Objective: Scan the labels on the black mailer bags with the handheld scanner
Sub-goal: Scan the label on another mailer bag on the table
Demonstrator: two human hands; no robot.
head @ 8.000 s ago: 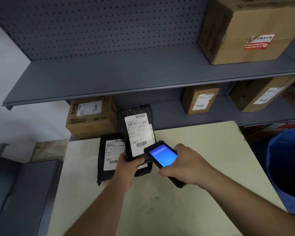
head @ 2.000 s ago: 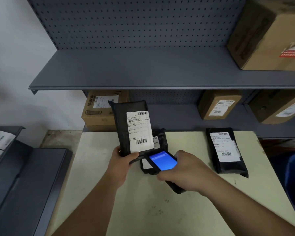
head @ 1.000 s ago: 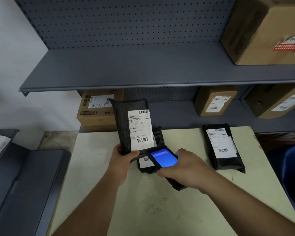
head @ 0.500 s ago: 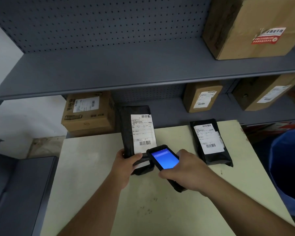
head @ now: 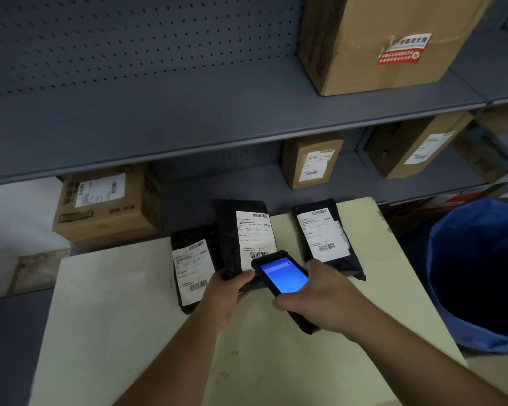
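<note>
Scanning the upright middle mailer

The left hand [head: 223, 294] pinches the bottom edge of the middle mailer bag [head: 241, 235], long axis upright, label facing the person. The right hand [head: 320, 294] wraps the handheld scanner [head: 285, 276] just below its barcode. Another bag [head: 192, 265] lies flat to the left, nearer the left hand; a third [head: 324, 235] lies to the right on the table [head: 115, 303].

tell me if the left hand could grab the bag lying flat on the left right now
Probably not yet: the left hand is gripping the upright bag. The flat bag lies just beside it, uncovered.
</note>
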